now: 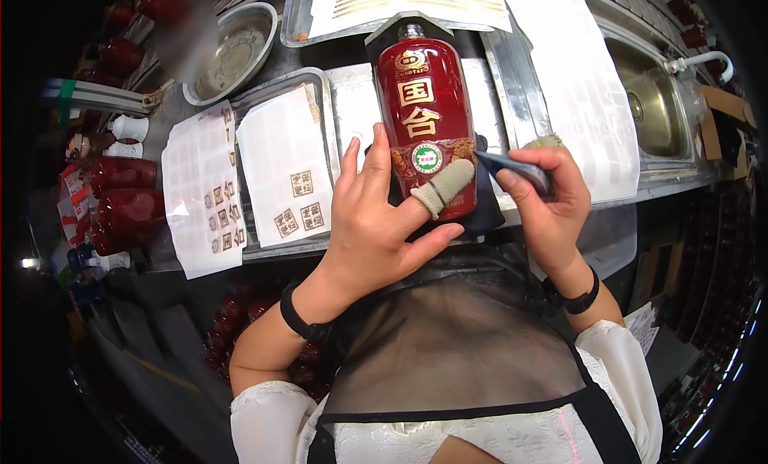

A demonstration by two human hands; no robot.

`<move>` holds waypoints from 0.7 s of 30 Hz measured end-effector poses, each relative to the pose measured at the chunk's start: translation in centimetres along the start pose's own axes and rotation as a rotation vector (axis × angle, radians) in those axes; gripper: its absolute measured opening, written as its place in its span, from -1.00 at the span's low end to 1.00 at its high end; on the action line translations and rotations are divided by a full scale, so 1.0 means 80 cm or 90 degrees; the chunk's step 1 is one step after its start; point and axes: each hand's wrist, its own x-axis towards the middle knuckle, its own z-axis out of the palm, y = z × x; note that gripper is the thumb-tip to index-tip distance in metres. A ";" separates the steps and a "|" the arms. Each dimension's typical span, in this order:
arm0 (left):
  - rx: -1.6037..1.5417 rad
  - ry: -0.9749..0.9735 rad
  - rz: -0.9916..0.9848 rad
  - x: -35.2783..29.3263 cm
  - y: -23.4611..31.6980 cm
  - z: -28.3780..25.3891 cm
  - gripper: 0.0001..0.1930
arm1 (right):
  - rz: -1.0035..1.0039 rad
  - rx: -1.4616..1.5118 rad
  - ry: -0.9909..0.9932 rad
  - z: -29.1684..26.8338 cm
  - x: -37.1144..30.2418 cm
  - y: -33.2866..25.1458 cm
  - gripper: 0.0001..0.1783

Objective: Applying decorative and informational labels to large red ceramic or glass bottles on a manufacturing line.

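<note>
A dark red glass bottle (pixel 436 68) with raised gold lettering lies in a cradle in front of me, its neck pointing away. Low on it sits a decorated band (pixel 462 149) with a round green-and-white emblem (pixel 427 157). My left hand (pixel 370 224) is open with fingers spread along the bottle's left side; a beige cloth finger cot (pixel 448 186) covers its index finger, which presses on the glass below the emblem. My right hand (pixel 554 200) grips a dark, narrow-pointed tool (pixel 520 170), its tip at the band's right end. A cot (pixel 546 141) also covers a right finger.
Sheets of gold stickers (pixel 206 176) (pixel 280 156) lie on a metal tray at left, with a metal basin (pixel 240 52) beyond. Another sticker sheet (pixel 408 6) is at the back. White paper (pixel 588 88) and a sink (pixel 650 116) stand right. More red bottles (pixel 124 216) line the left.
</note>
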 end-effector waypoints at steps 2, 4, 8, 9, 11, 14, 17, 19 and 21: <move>0.003 0.000 -0.004 0.000 0.001 0.003 -0.41 | -0.039 0.007 0.034 0.002 0.003 0.005 -0.78; -0.011 0.014 0.008 -0.003 -0.002 0.006 -0.41 | -0.098 -0.025 0.019 0.009 0.008 -0.006 -0.75; -0.182 0.085 -0.060 -0.020 -0.013 0.014 -0.19 | -0.322 -0.164 -0.106 0.012 0.011 -0.019 -0.63; -0.181 0.090 -0.064 -0.022 -0.015 0.018 -0.19 | -0.415 -0.194 -0.128 0.011 0.012 -0.018 -0.56; -0.209 0.118 -0.055 -0.021 -0.024 0.029 -0.13 | -0.445 -0.197 -0.194 0.003 -0.005 -0.020 -0.59; -0.209 0.107 -0.049 -0.020 -0.026 0.028 -0.15 | -0.319 -0.123 -0.274 -0.012 0.001 -0.032 -0.56; -0.138 0.141 -0.021 -0.013 -0.013 0.012 -0.11 | -0.357 -0.183 -0.170 -0.007 0.007 -0.028 -0.54; -0.067 0.171 0.014 -0.005 -0.010 0.010 -0.08 | -0.424 -0.176 -0.178 0.006 -0.003 -0.023 -0.53; -0.073 0.157 0.004 -0.006 -0.007 0.009 -0.09 | -0.397 -0.129 -0.213 0.003 -0.015 -0.027 -0.54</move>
